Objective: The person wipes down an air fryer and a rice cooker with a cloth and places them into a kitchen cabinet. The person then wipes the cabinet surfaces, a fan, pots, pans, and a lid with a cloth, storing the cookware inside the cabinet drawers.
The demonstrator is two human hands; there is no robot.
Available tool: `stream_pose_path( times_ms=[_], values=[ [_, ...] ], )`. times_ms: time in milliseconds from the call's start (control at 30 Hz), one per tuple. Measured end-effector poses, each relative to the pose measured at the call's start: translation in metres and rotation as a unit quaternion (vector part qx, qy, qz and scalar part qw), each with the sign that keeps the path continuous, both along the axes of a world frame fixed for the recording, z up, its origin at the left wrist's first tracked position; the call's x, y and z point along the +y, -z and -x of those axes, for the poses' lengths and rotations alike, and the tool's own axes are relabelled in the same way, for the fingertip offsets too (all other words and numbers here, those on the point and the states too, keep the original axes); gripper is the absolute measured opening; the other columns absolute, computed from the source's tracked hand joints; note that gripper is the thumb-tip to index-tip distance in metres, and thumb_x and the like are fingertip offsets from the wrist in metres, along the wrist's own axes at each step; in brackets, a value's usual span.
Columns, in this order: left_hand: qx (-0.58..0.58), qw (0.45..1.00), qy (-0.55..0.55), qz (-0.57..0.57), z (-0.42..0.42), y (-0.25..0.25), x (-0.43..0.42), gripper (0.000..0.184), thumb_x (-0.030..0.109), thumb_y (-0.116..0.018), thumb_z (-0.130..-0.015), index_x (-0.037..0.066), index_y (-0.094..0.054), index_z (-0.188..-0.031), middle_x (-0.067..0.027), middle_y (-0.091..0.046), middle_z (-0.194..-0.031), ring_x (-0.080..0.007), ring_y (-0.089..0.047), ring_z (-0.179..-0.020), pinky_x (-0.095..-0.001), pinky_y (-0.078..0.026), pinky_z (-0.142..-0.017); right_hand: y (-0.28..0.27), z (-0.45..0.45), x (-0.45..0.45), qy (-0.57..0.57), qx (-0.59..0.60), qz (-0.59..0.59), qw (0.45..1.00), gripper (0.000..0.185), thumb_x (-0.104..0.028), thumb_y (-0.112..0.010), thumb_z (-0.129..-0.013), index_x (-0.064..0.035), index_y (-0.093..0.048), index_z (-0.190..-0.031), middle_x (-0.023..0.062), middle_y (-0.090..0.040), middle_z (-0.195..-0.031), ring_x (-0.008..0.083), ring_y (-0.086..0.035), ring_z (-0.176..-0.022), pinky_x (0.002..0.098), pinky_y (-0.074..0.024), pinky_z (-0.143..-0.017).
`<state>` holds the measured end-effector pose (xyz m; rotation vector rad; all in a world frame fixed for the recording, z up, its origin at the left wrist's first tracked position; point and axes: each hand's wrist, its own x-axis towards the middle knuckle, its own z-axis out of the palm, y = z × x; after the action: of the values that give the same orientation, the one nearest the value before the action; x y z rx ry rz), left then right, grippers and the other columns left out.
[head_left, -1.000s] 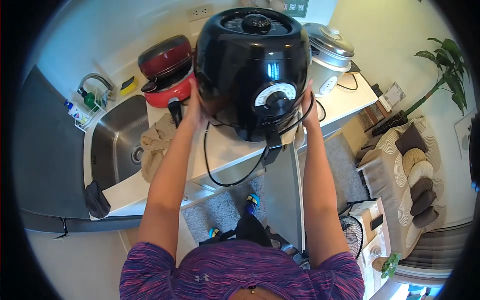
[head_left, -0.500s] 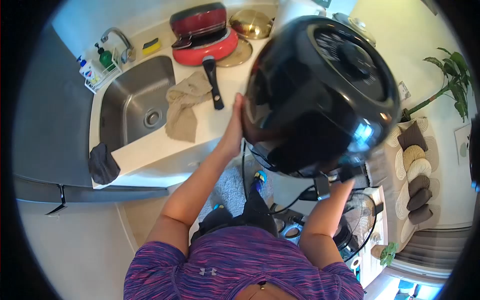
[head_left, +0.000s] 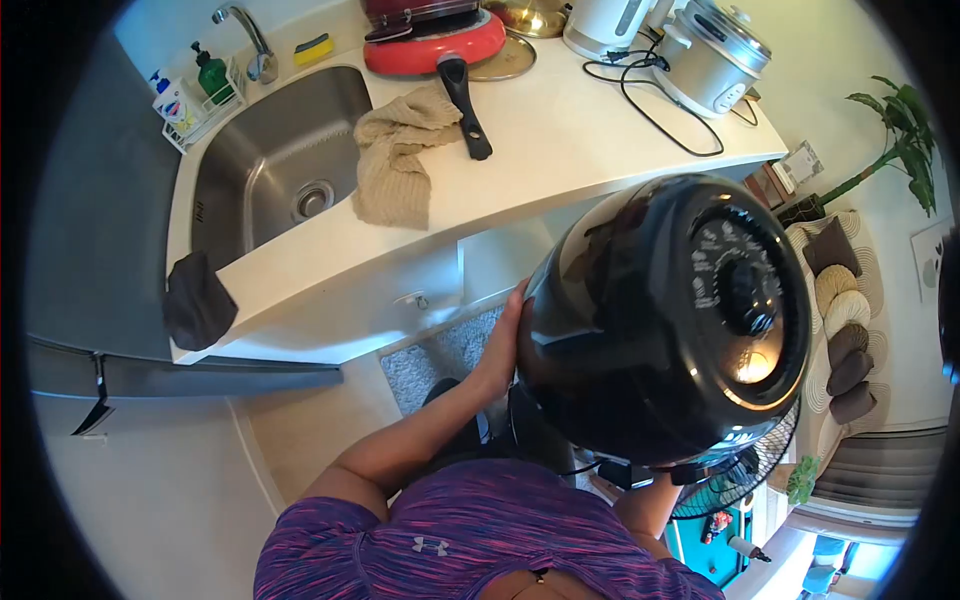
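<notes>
Fingers of the left hand grasp the side of the black air fryer, palm flat against its wall; right hand mostly hidden under the far lower side, so can't tell how its fingers are set. Air fryer is up in the air, clear of the worktop, in front of its near edge and toward the person's right; body tilted, top with its round knob turned toward the camera. Bit of black cord or handle below it, too hidden to tell. On the worktop, far right: rice cooker with metal lid, loose black cable beside it, white kettle next to that, top cut off. Further left: red pan with a darker red one stacked on top, black handle pointing at the near edge, glass lid just beside. Crumpled tan cloth lies between handle and sink. Behind the sink, tap and yellow-black sponge; white rack with two pump bottles at its left. Dark cloth hangs over the near left corner. Out right: fan guard, sofa cushions, tall plant.
</notes>
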<state>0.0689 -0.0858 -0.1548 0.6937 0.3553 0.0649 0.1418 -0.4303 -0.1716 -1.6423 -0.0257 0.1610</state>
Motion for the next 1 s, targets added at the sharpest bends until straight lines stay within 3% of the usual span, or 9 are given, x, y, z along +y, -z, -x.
stream_pose_path(
  times_ms=[167,233,333,567,633,733,800,900,1000],
  values=[
    [0.018,1.0,-0.004,0.014,0.01,0.115,0.007,0.068,0.055,-0.027,-0.091,0.008,-0.022,-0.139,-0.0126,-0.026,-0.141,-0.022,-0.023,-0.131,-0.0316,-0.015,-0.107,0.089,-0.007,0.015,0.01,0.002,-0.012,1.0,0.041,-0.03,-0.038,-0.092,0.0031,-0.053,-0.111,0.0078,-0.057,-0.104,0.0164,-0.052,-0.094,0.0299,-0.0412,-0.085],
    [0.035,0.999,-0.037,-0.01,0.013,0.152,0.01,0.072,0.064,-0.026,-0.086,0.01,-0.035,-0.132,-0.0112,-0.045,-0.127,-0.024,-0.045,-0.117,-0.0391,-0.035,-0.099,0.125,-0.019,0.025,0.012,-0.005,-0.02,1.0,0.041,-0.03,-0.038,-0.092,0.0032,-0.053,-0.111,0.0078,-0.057,-0.104,0.0164,-0.052,-0.094,0.03,-0.041,-0.085],
    [0.055,0.997,-0.052,-0.032,0.015,0.161,0.014,0.068,0.062,-0.025,-0.087,0.011,-0.038,-0.13,-0.0086,-0.047,-0.124,-0.0216,-0.046,-0.115,-0.0377,-0.036,-0.098,0.182,-0.043,0.046,0.015,-0.019,-0.04,0.999,0.042,-0.03,-0.038,-0.092,0.0033,-0.053,-0.111,0.0077,-0.057,-0.104,0.0162,-0.051,-0.094,0.0301,-0.0406,-0.085],
    [-0.001,0.999,-0.048,-0.027,-0.003,0.32,0.04,0.065,0.061,-0.027,-0.088,0.011,-0.04,-0.128,-0.0063,-0.049,-0.122,-0.0204,-0.047,-0.112,-0.0368,-0.037,-0.095,0.305,-0.095,0.111,0.006,-0.028,-0.062,0.998,0.047,-0.037,-0.038,-0.091,0.0036,-0.053,-0.11,0.0063,-0.056,-0.1,0.015,-0.05,-0.093,0.0284,-0.0403,-0.082],
    [0.015,0.996,-0.072,-0.054,-0.009,0.356,0.049,0.068,0.063,-0.03,-0.086,0.011,-0.037,-0.13,-0.008,-0.046,-0.125,-0.0226,-0.045,-0.115,-0.0378,-0.037,-0.095,0.318,-0.091,0.13,-0.027,-0.067,-0.104,0.992,0.042,-0.036,-0.039,-0.091,0.0013,-0.056,-0.1,0.0029,-0.055,-0.088,0.0121,-0.049,-0.08,0.0274,-0.0415,-0.07],
    [-0.041,0.993,-0.049,-0.1,-0.025,0.363,0.046,0.075,0.065,-0.027,-0.086,0.009,-0.03,-0.135,-0.008,-0.037,-0.135,-0.0236,-0.035,-0.123,-0.0345,-0.023,-0.104,0.355,-0.118,0.126,-0.061,-0.078,-0.151,0.984,0.038,-0.035,-0.041,-0.09,-0.001,-0.056,-0.086,-0.0015,-0.051,-0.072,0.0094,-0.046,-0.064,0.0264,-0.0392,-0.056],
    [-0.019,0.992,-0.062,-0.108,-0.034,0.362,0.044,0.077,0.066,-0.028,-0.085,0.009,-0.03,-0.135,-0.0084,-0.035,-0.136,-0.0242,-0.035,-0.123,-0.0362,-0.024,-0.104,0.365,-0.137,0.133,-0.102,-0.102,-0.169,0.975,0.038,-0.035,-0.042,-0.09,-0.0014,-0.059,-0.086,-0.0013,-0.054,-0.072,0.0089,-0.048,-0.064,0.0253,-0.0396,-0.055],
    [0.007,0.992,-0.075,-0.103,-0.051,0.354,0.041,0.079,0.068,-0.03,-0.082,0.01,-0.029,-0.136,-0.0096,-0.033,-0.137,-0.0258,-0.036,-0.123,-0.0395,-0.028,-0.103,0.362,-0.155,0.139,-0.158,-0.09,-0.116,0.976,0.038,-0.033,-0.04,-0.092,-0.0002,-0.059,-0.094,0.0009,-0.058,-0.08,0.0102,-0.052,-0.07,0.0255,-0.0437,-0.06],
    [-0.037,0.987,-0.113,-0.108,-0.083,0.365,0.048,0.081,0.069,-0.033,-0.081,0.012,-0.025,-0.137,-0.0119,-0.032,-0.136,-0.0299,-0.038,-0.122,-0.0452,-0.036,-0.097,0.38,-0.199,0.175,-0.178,-0.097,-0.14,0.969,0.042,-0.031,-0.035,-0.094,0.0006,-0.052,-0.116,0.0071,-0.057,-0.109,0.0158,-0.053,-0.097,0.0267,-0.0416,-0.087]
  ],
)
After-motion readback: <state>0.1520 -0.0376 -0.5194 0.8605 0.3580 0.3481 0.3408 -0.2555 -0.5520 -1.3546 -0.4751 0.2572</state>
